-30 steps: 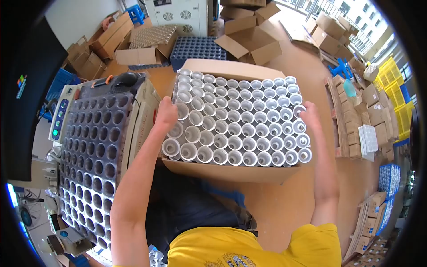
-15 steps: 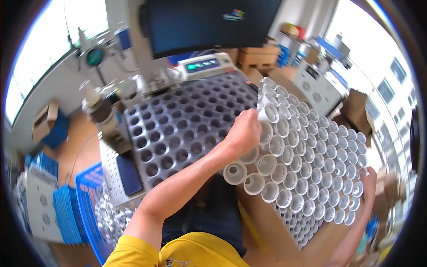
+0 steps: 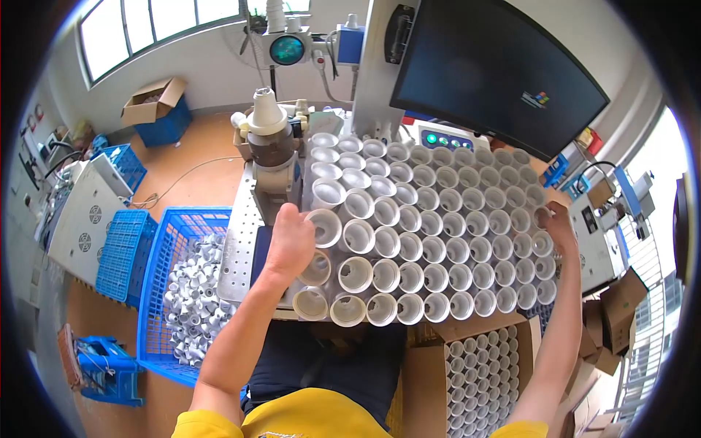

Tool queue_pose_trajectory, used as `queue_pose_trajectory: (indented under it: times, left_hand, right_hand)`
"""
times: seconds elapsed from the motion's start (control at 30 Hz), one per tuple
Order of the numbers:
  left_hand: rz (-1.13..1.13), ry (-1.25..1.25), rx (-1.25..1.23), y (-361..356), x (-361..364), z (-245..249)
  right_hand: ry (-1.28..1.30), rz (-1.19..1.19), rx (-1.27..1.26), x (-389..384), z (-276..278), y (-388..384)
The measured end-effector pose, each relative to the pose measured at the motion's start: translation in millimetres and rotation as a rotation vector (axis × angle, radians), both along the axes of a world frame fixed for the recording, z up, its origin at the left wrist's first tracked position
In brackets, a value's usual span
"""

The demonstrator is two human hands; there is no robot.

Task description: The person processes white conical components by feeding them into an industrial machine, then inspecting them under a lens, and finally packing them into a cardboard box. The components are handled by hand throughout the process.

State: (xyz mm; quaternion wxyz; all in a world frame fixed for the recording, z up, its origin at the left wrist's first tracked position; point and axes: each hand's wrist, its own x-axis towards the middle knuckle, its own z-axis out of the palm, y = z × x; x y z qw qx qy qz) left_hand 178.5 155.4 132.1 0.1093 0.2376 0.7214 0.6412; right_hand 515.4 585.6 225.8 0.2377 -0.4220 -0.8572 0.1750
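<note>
A wide array of white plastic cups (image 3: 434, 249), mouths up in several rows, spans the space between my hands over the bench. My left hand (image 3: 290, 244) is closed on its left edge, beside the cups at that end. At the right edge my right hand (image 3: 561, 228) grips the array, its fingers curled at the outermost cups. The array hides the dark holed tray seen earlier. Left of my left hand lies a perforated metal plate (image 3: 235, 266) with a dark flat object (image 3: 260, 255) on it.
Below right, a cardboard box (image 3: 425, 379) holds more white cups (image 3: 478, 376). A blue basket (image 3: 150, 292) of small white parts (image 3: 196, 306) stands at the left. Behind the array are a monitor (image 3: 496, 66), a panel with green lights (image 3: 444, 139) and a white cone-topped device (image 3: 266, 117).
Both hands have carried the cup array left, from beside the bench to above the dark holed tray, and levelled it. The view has turned right-side level, showing the box of cups below.
</note>
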Motion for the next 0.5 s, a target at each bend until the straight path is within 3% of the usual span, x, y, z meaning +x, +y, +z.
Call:
queue_pose_trajectory:
  times: [0.1,0.13,0.2,0.23,0.33,0.4,0.47,0.5]
  left_hand:
    - [0.095,0.041,-0.199,-1,-14,-32]
    - [0.121,0.072,-0.274,-1,-18,-44]
    - [0.139,0.394,-0.582,-1,-11,-53]
    - [0.132,0.493,-0.597,-2,-10,-56]
    - [0.073,0.638,-0.654,-4,-9,-63]
    - [-0.006,0.652,-0.759,-6,-5,-42]
    - [-0.030,0.819,-0.709,-7,-3,-38]
    - [-0.086,0.795,-0.626,1,6,-20]
  right_hand:
    - [-0.051,0.063,-0.105,-42,-36,40]
    - [-0.178,0.073,-0.141,-46,-56,57]
    - [-0.433,0.093,-0.218,-47,-91,88]
    - [-0.437,0.103,-0.187,-42,-106,89]
    - [-0.236,0.019,-0.427,-37,-132,92]
    - [-0.238,0.065,-0.460,-41,-126,86]
    - [-0.348,0.069,-0.538,-56,-71,51]
    - [-0.321,0.092,-0.451,-53,-63,52]
